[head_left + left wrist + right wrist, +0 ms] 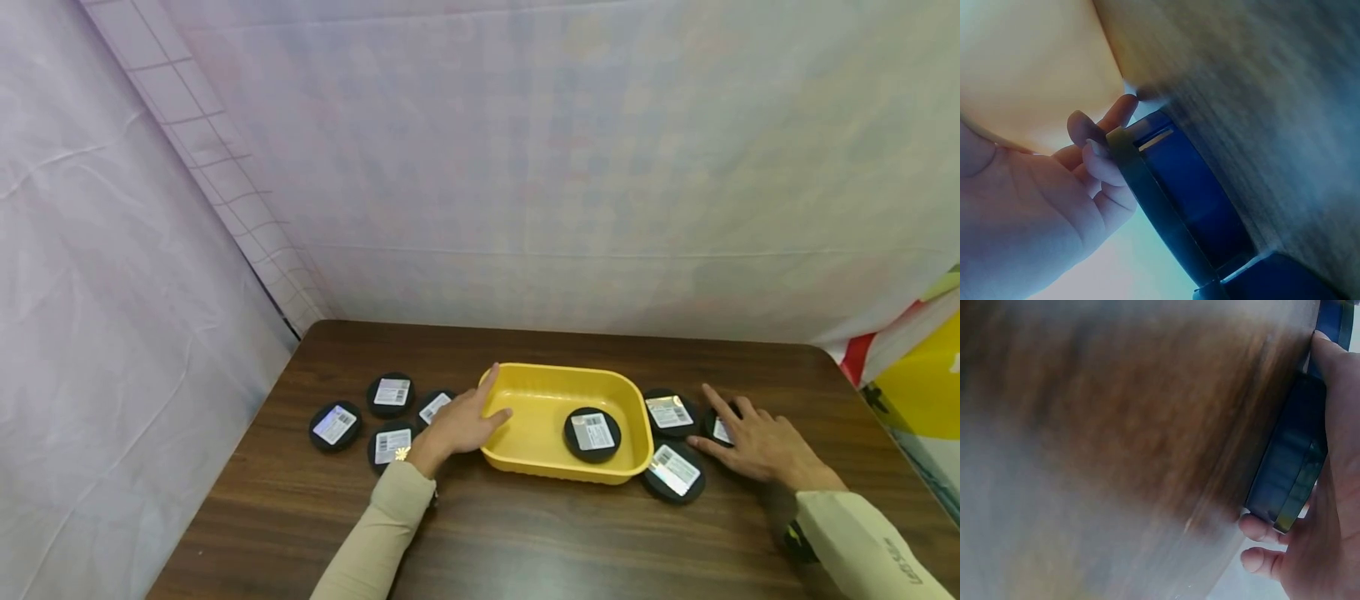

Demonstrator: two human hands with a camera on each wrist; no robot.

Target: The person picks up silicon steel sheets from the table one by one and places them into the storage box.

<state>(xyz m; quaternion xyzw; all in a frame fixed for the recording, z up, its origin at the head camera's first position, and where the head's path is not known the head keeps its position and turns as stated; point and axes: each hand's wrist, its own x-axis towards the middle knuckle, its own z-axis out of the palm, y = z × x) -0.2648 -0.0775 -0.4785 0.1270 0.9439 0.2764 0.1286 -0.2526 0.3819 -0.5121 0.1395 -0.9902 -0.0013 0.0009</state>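
Observation:
A yellow tray (525, 471) sits at the table's middle with a round black labelled container (592, 434) inside. My left hand (461, 423) rests at its left rim, index finger straight and thumb over the tray. That hand partly covers another round black container (433, 407); in the left wrist view its fingers are beside a nearer round container (1191, 200). Right of the tray, my right hand (761, 446) holds a round black container (722, 431) from above. The right wrist view has this container (1288, 450) between thumb and fingertips.
More round black containers lie left of the tray, including one at the far left (335, 426) and one behind (391, 394). Two others, an upper (670, 412) and a lower (674, 472), lie by its right side. White cloth (562, 167) hangs behind the wooden table (540, 542).

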